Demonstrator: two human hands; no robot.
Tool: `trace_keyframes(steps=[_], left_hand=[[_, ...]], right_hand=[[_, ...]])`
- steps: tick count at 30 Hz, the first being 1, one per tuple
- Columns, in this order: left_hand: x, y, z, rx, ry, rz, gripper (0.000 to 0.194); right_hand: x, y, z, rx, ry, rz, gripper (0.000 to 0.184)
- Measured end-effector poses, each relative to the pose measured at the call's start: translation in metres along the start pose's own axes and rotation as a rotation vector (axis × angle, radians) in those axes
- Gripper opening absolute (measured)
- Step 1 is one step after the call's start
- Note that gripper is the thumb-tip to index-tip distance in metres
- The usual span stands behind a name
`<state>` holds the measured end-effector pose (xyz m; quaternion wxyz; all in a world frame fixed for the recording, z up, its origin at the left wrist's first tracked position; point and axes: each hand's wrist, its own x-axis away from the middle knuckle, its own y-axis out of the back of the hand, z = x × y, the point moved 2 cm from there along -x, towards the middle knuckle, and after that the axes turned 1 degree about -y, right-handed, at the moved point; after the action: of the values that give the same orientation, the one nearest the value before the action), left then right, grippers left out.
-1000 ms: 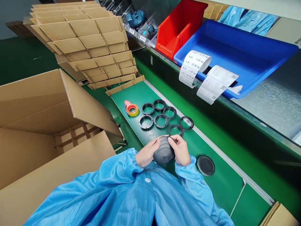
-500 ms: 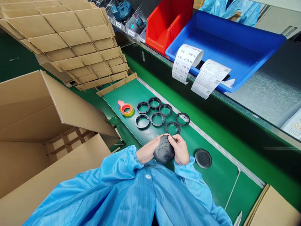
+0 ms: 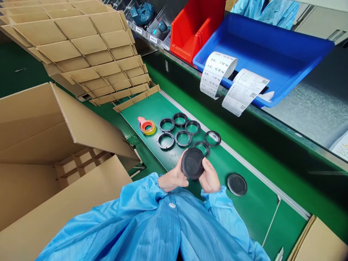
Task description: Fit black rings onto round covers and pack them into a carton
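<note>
Between my two hands is a round black cap, its flat ridged face turned up toward me. My left hand grips its left edge, the thumb lying along the lower side. On the other side my right hand holds the right edge; some of its fingers are hidden beneath. A similar black cap lies flat on the green work surface to the right of my right hand. Beyond my hands lie several black rings, and the nearest ring is partly covered by the held cap.
A tape roll lies left of the rings. An open cardboard box stands at my left, with stacked cardboard dividers behind it. A blue tray, a red bin and printed labels are on the shelf. A cutter lies at lower right.
The held cap has been tilted and raised slightly, so its flat face shows more fully. My left hand has shifted from lying against its side to gripping its edge.
</note>
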<state>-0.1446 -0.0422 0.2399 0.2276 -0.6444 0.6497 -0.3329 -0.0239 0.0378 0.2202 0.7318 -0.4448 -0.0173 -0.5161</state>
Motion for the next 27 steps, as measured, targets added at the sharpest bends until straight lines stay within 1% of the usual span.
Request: trace_keyframes(steps=[2,4,7,9,11,12,14,15,16,17,19,20,21,22,24,25,27], left_hand=[[-0.004,0.002,-0.006,-0.207,-0.099,-0.043,0.127],[-0.007,0.006,-0.013,-0.297,-0.167,-0.044,0.13],[-0.008,0.012,-0.019,-0.296,-0.184,0.068,0.14],[-0.006,0.014,-0.019,-0.343,-0.196,0.108,0.143],[-0.005,0.014,-0.018,-0.318,-0.217,0.062,0.135],[-0.005,0.014,-0.017,-0.244,-0.208,0.024,0.126],[-0.006,0.015,-0.017,-0.005,-0.136,-0.043,0.101],[-0.006,0.016,-0.017,0.104,-0.091,-0.068,0.089],[-0.006,0.017,-0.018,0.187,-0.046,-0.082,0.081],[-0.006,0.018,-0.019,0.245,0.002,-0.085,0.078],[-0.004,0.019,-0.019,0.31,0.12,-0.06,0.078],[-0.002,0.018,-0.017,0.331,0.189,-0.037,0.079],[0.0,0.015,-0.015,0.35,0.255,-0.014,0.081],[0.002,0.013,-0.012,0.363,0.309,0.003,0.084],[0.005,0.007,-0.005,0.379,0.379,0.006,0.088],[0.006,0.005,-0.002,0.385,0.398,-0.007,0.089],[0.006,0.002,0.002,0.388,0.405,-0.055,0.087]], right_hand=[[0.008,-0.006,-0.01,-0.034,-0.11,0.111,0.024],[0.017,-0.009,-0.02,-0.068,-0.208,0.173,0.022],[0.029,-0.012,-0.03,-0.147,-0.299,0.172,0.022],[0.037,-0.016,-0.034,-0.179,-0.337,0.176,0.024],[0.044,-0.02,-0.035,-0.165,-0.342,0.181,0.026],[0.047,-0.021,-0.035,-0.131,-0.341,0.189,0.027],[0.049,-0.019,-0.035,-0.002,-0.337,0.196,0.028],[0.048,-0.016,-0.032,0.094,-0.303,0.18,0.029],[0.046,-0.011,-0.028,0.204,-0.221,0.136,0.032],[0.043,-0.005,-0.02,0.326,-0.08,0.064,0.035],[0.037,0.005,0.0,0.6,0.31,-0.078,0.035],[0.035,0.007,0.011,0.746,0.491,-0.098,0.033],[0.035,0.008,0.019,0.886,0.628,-0.072,0.033],[0.034,0.007,0.026,1.016,0.718,-0.009,0.034],[0.033,0.003,0.032,1.21,0.789,0.131,0.036],[0.033,0.001,0.033,1.269,0.803,0.166,0.036],[0.031,-0.001,0.03,1.344,0.826,0.183,0.036]])
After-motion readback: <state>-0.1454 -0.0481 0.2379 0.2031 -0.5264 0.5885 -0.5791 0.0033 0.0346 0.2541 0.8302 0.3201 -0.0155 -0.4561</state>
